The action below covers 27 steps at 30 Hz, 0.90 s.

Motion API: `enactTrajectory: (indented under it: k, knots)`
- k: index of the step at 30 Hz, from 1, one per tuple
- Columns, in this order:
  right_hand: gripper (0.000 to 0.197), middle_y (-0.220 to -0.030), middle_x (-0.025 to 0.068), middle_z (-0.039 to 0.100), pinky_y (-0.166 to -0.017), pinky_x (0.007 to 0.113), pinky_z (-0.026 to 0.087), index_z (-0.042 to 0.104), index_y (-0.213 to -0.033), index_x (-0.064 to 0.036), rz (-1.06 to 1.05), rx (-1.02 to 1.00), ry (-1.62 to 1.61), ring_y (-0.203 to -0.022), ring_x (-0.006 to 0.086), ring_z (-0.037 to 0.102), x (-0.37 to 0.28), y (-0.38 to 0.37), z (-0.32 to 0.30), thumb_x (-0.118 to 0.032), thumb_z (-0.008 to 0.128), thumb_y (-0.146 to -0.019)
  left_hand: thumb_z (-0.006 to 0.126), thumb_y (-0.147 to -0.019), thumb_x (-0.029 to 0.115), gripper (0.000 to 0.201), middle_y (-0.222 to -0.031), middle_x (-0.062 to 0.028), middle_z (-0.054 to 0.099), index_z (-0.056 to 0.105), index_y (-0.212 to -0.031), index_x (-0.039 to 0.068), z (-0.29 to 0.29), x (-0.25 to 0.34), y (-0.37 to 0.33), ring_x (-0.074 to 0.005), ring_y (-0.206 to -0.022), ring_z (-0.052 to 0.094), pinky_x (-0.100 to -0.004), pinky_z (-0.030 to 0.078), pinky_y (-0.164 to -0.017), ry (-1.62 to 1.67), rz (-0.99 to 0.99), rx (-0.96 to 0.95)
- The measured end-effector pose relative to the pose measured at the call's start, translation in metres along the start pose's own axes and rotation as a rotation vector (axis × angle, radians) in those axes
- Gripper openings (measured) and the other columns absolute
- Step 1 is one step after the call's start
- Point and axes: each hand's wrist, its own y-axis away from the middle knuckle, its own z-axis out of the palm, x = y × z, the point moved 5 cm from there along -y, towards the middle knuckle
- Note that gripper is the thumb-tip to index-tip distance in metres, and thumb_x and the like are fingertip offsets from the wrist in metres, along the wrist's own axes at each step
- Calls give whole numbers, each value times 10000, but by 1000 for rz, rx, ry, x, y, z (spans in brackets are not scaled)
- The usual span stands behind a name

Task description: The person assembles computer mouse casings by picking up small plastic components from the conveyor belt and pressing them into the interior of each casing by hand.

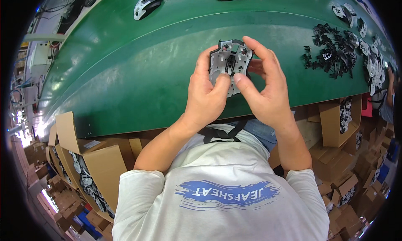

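Between both hands, above the green table, is a mouse shell (219,62) with its hollow grey-white inside facing up and a dark rim around it. My left hand (206,92) grips the shell's left side, its thumb pressing inside near the lower middle. My right hand (268,88) holds the right side, fingers curled round the upper right edge and thumb at the inner lower right. A small black plastic part (230,65) sits in the middle of the shell, close to both thumbs. The fingers behind the shell are partly hidden.
A pile of small black plastic parts (335,52) lies on the green table (159,69) at the right, beside several grey-white shells (374,67). Another mouse shell (147,6) lies at the far side. Cardboard boxes of parts (104,170) stand below the near edge.
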Motion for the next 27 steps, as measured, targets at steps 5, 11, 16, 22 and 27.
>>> enactTrajectory:
  k: [5,11,16,22,27]
  knots:
    - [756,-1489,151,634,-934,393,577,477,-1591,-81,45,-41,174,-1093,294,704,10,-1,9,-9,699,-872,526,-984,-22,542,-1291,-127,681,450,-1521,-17,-1,-5,6,-181,-1134,659,-345,544,-998,-101,-5,-41]
    - [740,-1474,156,638,-950,400,563,480,-1584,-77,72,-19,154,-1111,319,697,13,5,15,-10,702,-882,506,-994,-23,519,-1232,-135,697,444,-1510,-10,-2,-8,8,-176,-1037,661,-346,553,-926,-236,71,-36]
    - [731,-1474,186,632,-989,421,562,472,-1585,-61,36,4,157,-1174,349,696,19,9,15,8,687,-891,501,-1000,-20,510,-1198,-141,705,432,-1505,-8,2,-12,8,-174,-977,658,-339,558,-859,-261,81,-42]
    - [742,-1476,226,619,-1035,442,553,449,-1605,-49,-59,42,257,-1237,402,679,19,7,10,6,681,-902,498,-1007,-14,485,-1199,-271,709,408,-1484,-29,7,-14,2,-405,-1031,733,-469,578,-913,-322,132,-66]
    - [873,-1495,227,565,-1079,415,539,334,-1688,-73,140,-170,128,-1258,373,662,12,-2,27,-106,751,-922,505,-1000,-8,549,-1255,-228,704,397,-1538,19,-26,-4,1,-329,-1094,732,-421,571,-971,-283,59,-22]
